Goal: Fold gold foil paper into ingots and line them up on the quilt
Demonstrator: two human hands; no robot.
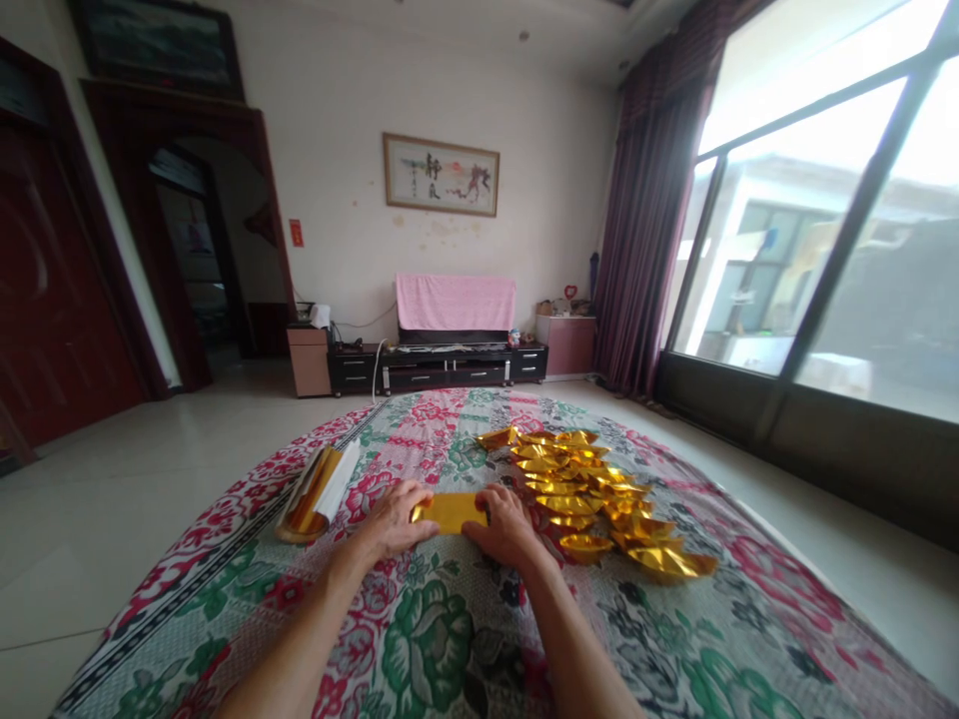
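Observation:
A flat gold paper piece (451,512) lies lengthwise between my hands, low over the flowered cloth. My left hand (397,516) pinches its left end, thumb in front and fingers behind. At the right end, my right hand (503,519) grips it the same way. Just right of my right hand, several folded gold paper shapes (569,502) with pointed ends sit in a loose cluster. On the left lies a curled stack of gold and white sheets (319,491), apart from my left hand.
The flowered cloth (427,639) covers a rounded surface. Beyond it stand a low black cabinet (420,375) with a pink cloth (456,303) above, and a pink side cabinet (569,348). A purple curtain (648,220) hangs beside large windows at the right.

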